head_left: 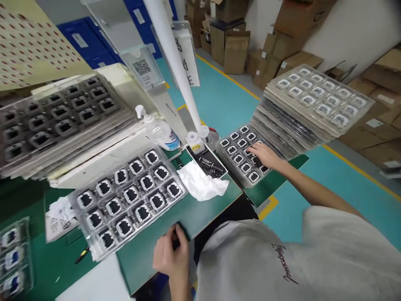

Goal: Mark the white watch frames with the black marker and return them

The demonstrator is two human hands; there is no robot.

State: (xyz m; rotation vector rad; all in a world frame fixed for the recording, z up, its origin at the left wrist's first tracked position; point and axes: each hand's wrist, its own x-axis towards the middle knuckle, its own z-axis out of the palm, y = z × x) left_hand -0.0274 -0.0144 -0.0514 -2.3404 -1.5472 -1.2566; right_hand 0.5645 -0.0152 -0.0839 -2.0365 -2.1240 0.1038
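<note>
My left hand (172, 251) is curled at the front edge of the green table, thumb against the fingers. A dark patch shows between them, too unclear to name. Before it lies a clear plastic tray (138, 223) with rows of square white-rimmed parts with black centres, such as one frame part (143, 213). Out to the right, my right hand (265, 154) reaches over a second tray (221, 152) of the same parts. Its fingers are bent together down at a part in the tray; whether they grip it is hidden.
Tall tray stacks stand at the left (115, 115) and right (282, 121). Between them are a pump bottle (161, 133), a small box (216, 161) of black items and a crumpled white cloth (200, 182). A pen (82, 255) lies at the left; cardboard boxes (236, 52) stand behind.
</note>
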